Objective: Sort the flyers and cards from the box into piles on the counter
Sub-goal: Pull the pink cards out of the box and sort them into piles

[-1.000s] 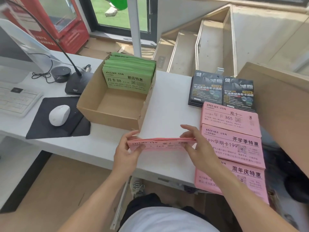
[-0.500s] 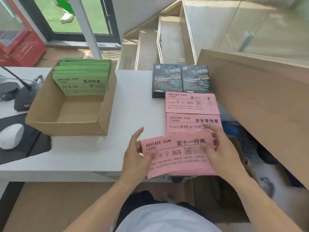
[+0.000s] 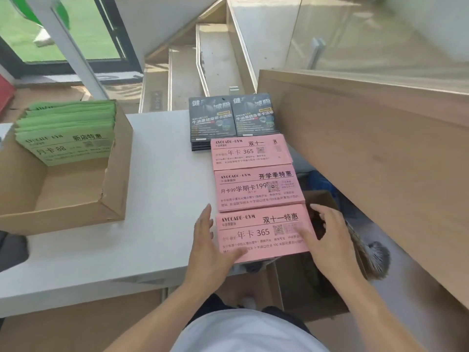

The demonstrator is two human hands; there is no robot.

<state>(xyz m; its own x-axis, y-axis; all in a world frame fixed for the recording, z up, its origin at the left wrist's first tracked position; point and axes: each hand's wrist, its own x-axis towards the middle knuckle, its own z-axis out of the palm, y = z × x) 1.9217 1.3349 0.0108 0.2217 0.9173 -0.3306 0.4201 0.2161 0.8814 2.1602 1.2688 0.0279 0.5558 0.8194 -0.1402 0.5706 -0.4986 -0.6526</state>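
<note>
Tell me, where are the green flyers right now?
In the head view, the green flyers stand at the far end of the cardboard box, on the counter's left side, well left of the pink flyer piles.

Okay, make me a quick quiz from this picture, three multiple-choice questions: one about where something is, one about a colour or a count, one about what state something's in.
1. Where are the green flyers?
A. In the cardboard box
B. On the stairs
C. Under the nearest pink pile

2. How many pink piles lie on the counter?
A. One
B. Three
C. Five

3. How are the hands?
A. Both fists clenched
B. Both lifting the box
C. Open, at the nearest pink pile

Answers: 1 A, they stand inside the box. 2 B, three lie in a row. 3 C, the left hand and right hand flank it, fingers straight.
</note>
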